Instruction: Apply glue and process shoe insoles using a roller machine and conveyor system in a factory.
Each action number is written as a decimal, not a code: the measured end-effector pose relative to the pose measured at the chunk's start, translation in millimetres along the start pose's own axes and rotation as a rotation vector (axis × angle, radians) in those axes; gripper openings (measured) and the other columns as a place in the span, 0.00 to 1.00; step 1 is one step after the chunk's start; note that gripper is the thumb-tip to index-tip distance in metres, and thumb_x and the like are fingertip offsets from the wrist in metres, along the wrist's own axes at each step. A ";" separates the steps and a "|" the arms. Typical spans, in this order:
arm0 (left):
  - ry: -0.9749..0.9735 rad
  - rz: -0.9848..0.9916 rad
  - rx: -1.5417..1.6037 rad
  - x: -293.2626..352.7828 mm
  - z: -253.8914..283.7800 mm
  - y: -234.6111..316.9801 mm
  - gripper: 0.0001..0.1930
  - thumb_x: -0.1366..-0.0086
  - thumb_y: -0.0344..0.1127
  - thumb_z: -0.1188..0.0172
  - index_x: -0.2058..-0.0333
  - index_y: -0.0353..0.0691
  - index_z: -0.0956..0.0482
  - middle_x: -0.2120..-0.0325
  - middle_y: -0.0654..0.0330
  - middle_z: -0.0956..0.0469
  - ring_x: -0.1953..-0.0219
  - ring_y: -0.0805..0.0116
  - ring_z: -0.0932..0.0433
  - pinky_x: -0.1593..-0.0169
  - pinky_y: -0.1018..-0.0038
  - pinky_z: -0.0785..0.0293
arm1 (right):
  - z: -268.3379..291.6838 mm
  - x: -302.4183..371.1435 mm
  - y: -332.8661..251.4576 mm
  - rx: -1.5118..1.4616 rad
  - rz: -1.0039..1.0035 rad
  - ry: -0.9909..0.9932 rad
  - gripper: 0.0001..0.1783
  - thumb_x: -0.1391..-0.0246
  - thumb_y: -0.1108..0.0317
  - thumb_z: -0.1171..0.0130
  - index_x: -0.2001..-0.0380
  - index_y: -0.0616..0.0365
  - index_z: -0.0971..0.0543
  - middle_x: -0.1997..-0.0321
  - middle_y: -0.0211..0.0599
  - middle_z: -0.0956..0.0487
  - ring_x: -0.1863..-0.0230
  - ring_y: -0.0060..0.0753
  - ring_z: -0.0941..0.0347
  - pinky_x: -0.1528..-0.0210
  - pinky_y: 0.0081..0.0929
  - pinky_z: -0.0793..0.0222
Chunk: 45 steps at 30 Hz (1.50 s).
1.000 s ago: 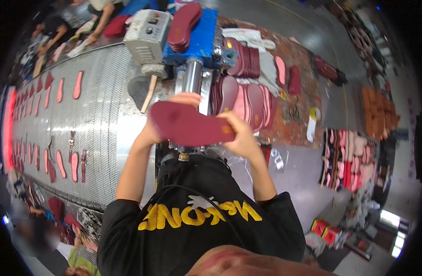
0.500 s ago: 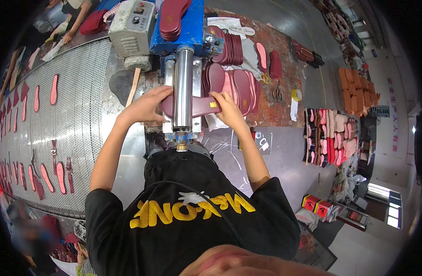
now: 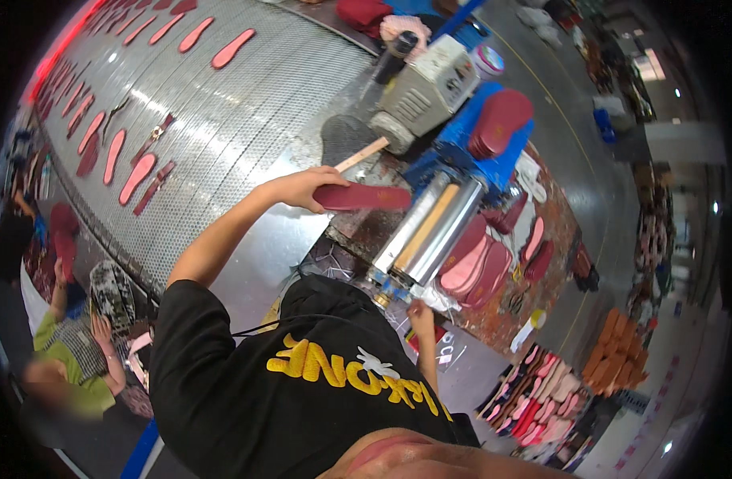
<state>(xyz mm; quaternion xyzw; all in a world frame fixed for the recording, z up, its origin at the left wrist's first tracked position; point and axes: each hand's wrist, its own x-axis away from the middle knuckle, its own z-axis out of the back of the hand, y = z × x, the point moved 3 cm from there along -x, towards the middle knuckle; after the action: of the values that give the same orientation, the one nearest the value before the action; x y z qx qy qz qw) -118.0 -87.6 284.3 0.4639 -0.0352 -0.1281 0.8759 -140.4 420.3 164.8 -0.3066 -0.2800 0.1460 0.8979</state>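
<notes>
The conveyor belt (image 3: 222,104) is the largest thing, a metal mesh with a curved look, and beside it a smooth pale metal plate (image 3: 262,249) gives open room under the left forearm. The bench (image 3: 559,239) has a worn, rust-red top; its right edge borders the grey floor. On it stands a blue machine (image 3: 447,152), with a polished, cylindrical metal roller (image 3: 454,231) pointing toward the person. A grey metal box (image 3: 426,92) with slots is next to it. Smooth, dark red soles are piled on top of the machine, and more red and pink soles (image 3: 478,271) lie right of the roller.

The left hand (image 3: 306,190) is grasping one end of a dark red insole (image 3: 364,198), long and slightly blurred, in the space left of the roller. Half a second ago this insole was under the roller, with both hands at its ends. The right hand (image 3: 418,315) is now near the roller's lower end, its fingers curled; I cannot tell if it holds something.
</notes>
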 end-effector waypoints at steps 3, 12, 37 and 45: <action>0.040 0.331 0.779 37.9 2.1 -59.7 0.29 0.47 0.31 0.38 0.44 0.39 0.34 0.49 0.57 0.30 0.54 0.65 0.27 0.47 0.67 0.31 | -26.7 18.4 92.1 -0.099 -0.145 -0.078 0.15 0.55 0.69 0.46 0.63 0.63 0.25 0.75 0.43 0.23 0.70 0.31 0.25 0.68 0.27 0.30; 0.920 0.657 1.578 230.0 17.6 -218.8 0.29 0.34 0.57 0.55 0.43 0.42 0.36 0.51 0.57 0.27 0.53 0.60 0.25 0.52 0.60 0.25 | -31.4 68.2 29.3 -0.291 -0.347 -0.245 0.12 0.52 0.75 0.50 0.62 0.63 0.26 0.72 0.32 0.24 0.76 0.23 0.29 0.73 0.23 0.33; 1.096 0.763 1.314 107.5 122.8 -397.3 0.26 0.37 0.56 0.49 0.53 0.39 0.29 0.58 0.57 0.25 0.58 0.66 0.26 0.56 0.70 0.29 | -40.3 142.6 14.9 -0.531 -0.560 0.054 0.09 0.45 0.67 0.47 0.64 0.60 0.25 0.70 0.34 0.23 0.72 0.28 0.26 0.72 0.26 0.30; 0.720 0.726 1.021 98.2 -35.8 -219.7 0.09 0.38 0.41 0.45 0.71 0.42 0.26 0.81 0.70 0.32 0.82 0.80 0.37 0.77 0.83 0.39 | 92.3 25.1 -39.5 0.293 -0.369 0.579 0.16 0.50 0.62 0.44 0.64 0.65 0.26 0.72 0.48 0.21 0.70 0.38 0.23 0.67 0.34 0.30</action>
<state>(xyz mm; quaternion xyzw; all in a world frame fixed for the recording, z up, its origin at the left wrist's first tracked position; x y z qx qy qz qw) -58.9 -202.0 77.9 0.7877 0.0483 0.3644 0.4945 -171.4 444.0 260.6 -0.1477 -0.0412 -0.0725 0.9855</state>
